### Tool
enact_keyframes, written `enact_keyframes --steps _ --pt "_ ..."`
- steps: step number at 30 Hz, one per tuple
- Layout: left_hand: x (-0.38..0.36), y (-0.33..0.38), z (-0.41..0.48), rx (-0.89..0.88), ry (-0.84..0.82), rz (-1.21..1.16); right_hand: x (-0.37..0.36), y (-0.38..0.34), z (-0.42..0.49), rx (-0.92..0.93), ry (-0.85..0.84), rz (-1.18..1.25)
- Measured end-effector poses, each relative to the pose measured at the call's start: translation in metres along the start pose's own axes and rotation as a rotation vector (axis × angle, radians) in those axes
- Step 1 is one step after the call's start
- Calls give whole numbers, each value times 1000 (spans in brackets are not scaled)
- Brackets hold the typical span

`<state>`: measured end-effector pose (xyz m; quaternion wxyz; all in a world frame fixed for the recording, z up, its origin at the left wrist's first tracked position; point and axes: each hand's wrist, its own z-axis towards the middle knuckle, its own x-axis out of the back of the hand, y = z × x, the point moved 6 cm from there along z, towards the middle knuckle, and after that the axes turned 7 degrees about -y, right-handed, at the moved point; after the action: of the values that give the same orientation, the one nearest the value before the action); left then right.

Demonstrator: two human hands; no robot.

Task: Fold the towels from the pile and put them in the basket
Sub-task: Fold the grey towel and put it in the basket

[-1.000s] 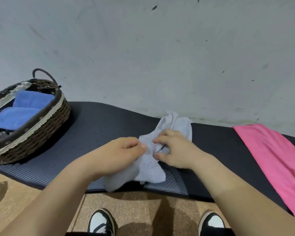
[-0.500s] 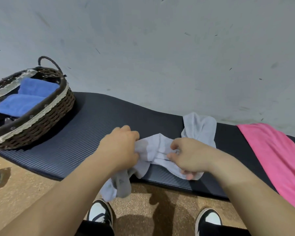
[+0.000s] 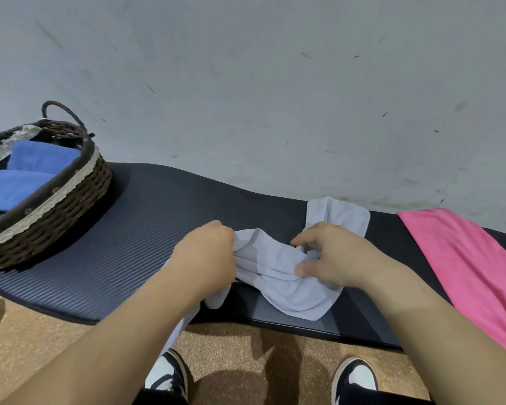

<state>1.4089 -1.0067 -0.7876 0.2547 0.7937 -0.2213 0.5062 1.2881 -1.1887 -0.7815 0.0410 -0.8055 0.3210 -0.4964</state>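
A pale grey towel [image 3: 278, 276] lies bunched on the dark mat [image 3: 146, 229], stretched between both hands. My left hand [image 3: 208, 255] grips its left part, and one end hangs over the mat's front edge below that hand. My right hand [image 3: 330, 255] pinches the towel's right part with curled fingers. Another part of the towel lies flat behind my right hand. A dark wicker basket [image 3: 70, 200] stands at the left on the mat, with folded blue towels [image 3: 21, 176] inside. A pink towel [image 3: 465, 264] lies spread at the right.
A grey wall rises right behind the mat. Brown floor runs in front of the mat, with my two black-and-white shoes [image 3: 170, 375] on it. Bare mat stretches between the basket and my hands.
My hands have drawn apart, pulling the grey towel out sideways between them. The towel has shifted to the right along the mat.
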Motion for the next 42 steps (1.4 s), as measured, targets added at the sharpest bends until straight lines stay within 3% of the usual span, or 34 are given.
enact_keyframes --steps 4,11,16,21,25,32,38,42 --pt "17 -14 1 51 -6 -68 7 1 0 78 136 -12" --pt "74 -62 -26 71 310 -358 42 -9 -31 314 398 521" --pt "88 -85 -50 62 414 -567 53 -9 -69 275 497 456" --pt "103 -75 -92 29 431 -744 71 -32 -118 300 452 316" --pt "135 -71 -127 -20 409 -751 101 -44 -164 309 359 257" --pt "182 -62 -163 -152 119 -644 151 -58 -211 293 239 233" --pt "178 -82 -99 -65 136 -412 150 -40 -131 99 424 40" --pt "144 -111 -25 32 125 -295 116 -27 -41 -2 411 12"
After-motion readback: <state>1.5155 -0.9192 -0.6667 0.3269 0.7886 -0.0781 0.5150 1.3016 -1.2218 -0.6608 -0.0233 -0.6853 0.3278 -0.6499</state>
